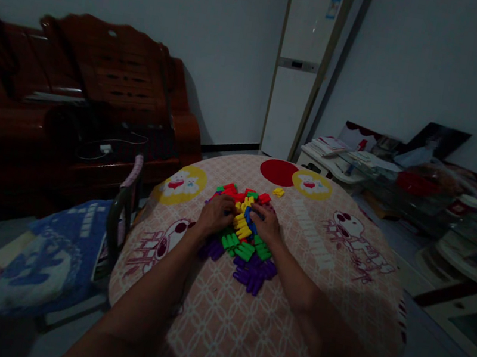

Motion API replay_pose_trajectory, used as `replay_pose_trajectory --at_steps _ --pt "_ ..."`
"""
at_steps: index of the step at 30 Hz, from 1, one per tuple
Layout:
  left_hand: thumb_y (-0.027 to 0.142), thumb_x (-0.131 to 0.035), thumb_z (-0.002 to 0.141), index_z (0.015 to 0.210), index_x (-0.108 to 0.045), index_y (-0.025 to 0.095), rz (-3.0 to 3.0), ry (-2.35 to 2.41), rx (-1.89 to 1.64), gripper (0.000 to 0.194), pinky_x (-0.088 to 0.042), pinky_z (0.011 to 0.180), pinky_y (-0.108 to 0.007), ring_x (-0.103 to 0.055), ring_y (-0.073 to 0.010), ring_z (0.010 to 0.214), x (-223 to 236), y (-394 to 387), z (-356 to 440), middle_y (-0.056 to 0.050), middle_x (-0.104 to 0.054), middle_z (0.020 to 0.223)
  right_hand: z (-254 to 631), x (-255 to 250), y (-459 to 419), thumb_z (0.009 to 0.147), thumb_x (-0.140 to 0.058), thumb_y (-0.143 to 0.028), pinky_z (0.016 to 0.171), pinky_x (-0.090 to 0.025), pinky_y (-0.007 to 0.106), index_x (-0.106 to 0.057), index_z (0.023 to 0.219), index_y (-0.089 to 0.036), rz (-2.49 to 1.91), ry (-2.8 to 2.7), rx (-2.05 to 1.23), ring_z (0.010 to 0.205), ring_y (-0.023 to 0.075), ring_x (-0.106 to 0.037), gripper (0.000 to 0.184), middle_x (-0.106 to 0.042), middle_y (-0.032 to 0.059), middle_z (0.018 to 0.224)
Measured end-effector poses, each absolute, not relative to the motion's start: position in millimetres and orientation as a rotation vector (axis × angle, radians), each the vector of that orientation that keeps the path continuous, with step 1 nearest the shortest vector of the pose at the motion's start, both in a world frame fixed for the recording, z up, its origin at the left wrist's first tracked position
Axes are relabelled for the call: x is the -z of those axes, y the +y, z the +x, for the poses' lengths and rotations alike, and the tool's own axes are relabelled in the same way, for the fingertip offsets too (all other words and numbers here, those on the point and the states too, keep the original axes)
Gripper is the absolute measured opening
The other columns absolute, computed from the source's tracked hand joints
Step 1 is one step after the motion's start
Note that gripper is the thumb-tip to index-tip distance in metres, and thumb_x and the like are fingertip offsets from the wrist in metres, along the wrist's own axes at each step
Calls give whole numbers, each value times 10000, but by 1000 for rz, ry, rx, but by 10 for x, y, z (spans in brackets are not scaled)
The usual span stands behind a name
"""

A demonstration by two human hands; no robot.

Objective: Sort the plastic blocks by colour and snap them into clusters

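Observation:
A heap of plastic building blocks lies on the round table, with both hands at its sides. My left hand rests at the left of the heap, its fingers curled inward beside the yellow blocks; what lies under the fingers is hidden. On the opposite side, my right hand has its fingers bent against a blue block. Red blocks are at the far side. Green blocks and purple blocks lie nearer to me. A single yellow block sits apart, beyond the heap.
A patterned cloth covers the table. To the left stands a chair with a blue cover, and behind it a wooden sofa. A cluttered glass-topped stand is at right. A tall white cabinet-like unit fills the corner.

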State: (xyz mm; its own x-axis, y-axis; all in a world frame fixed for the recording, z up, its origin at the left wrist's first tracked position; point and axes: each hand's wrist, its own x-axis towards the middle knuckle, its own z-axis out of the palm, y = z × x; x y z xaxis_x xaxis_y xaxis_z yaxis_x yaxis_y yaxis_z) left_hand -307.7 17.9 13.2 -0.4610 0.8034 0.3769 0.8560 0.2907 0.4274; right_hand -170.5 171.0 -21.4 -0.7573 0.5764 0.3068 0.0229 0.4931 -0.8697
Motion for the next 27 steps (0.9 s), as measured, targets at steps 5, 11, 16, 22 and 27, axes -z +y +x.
replay_pose_trajectory --at_steps 5,11,16,22,27 --pt "335 -585 848 1113 -698 171 -1044 -2608 1026 331 -463 1059 -406 -602 -294 1218 -211 211 -3385 -136 -661 1285 -1455 104 1990 814 -590 -388 997 -534 437 -763 1120 -200 -596 -1955 -1284 1070 260 -706 398 -757 82 1158" --pt "377 -650 840 1342 -614 203 -1394 -2799 832 532 -497 1002 -401 -650 -307 1165 -195 499 -3367 -121 -698 1276 -1115 144 2234 723 -657 -341 903 -572 437 -789 958 -186 -819 -2002 -1213 925 268 -735 311 -791 86 981" --pt "211 -620 800 1181 -734 188 -1717 -2545 962 398 -499 1033 -370 -663 -272 1144 -235 600 -3174 -89 -721 1242 -1179 179 2023 747 -661 -219 977 -529 424 -754 1138 -202 -496 -2265 -1123 1044 256 -699 402 -759 74 1145" --pt "222 -581 832 1171 -741 169 -1449 -2470 1185 379 -497 1055 -390 -671 -258 1136 -274 400 -3298 -87 -735 1212 -1247 236 1987 835 -608 -166 986 -495 418 -753 1099 -194 -374 -2505 -788 1036 247 -666 303 -747 103 1119" --pt "180 -584 814 1143 -750 184 -1323 -2514 1227 369 -536 997 -386 -703 -243 1045 -226 335 -3308 -76 -756 1148 -1265 283 2015 849 -580 -179 1009 -478 405 -741 1119 -204 -315 -2484 -760 1075 242 -653 315 -740 94 1155"
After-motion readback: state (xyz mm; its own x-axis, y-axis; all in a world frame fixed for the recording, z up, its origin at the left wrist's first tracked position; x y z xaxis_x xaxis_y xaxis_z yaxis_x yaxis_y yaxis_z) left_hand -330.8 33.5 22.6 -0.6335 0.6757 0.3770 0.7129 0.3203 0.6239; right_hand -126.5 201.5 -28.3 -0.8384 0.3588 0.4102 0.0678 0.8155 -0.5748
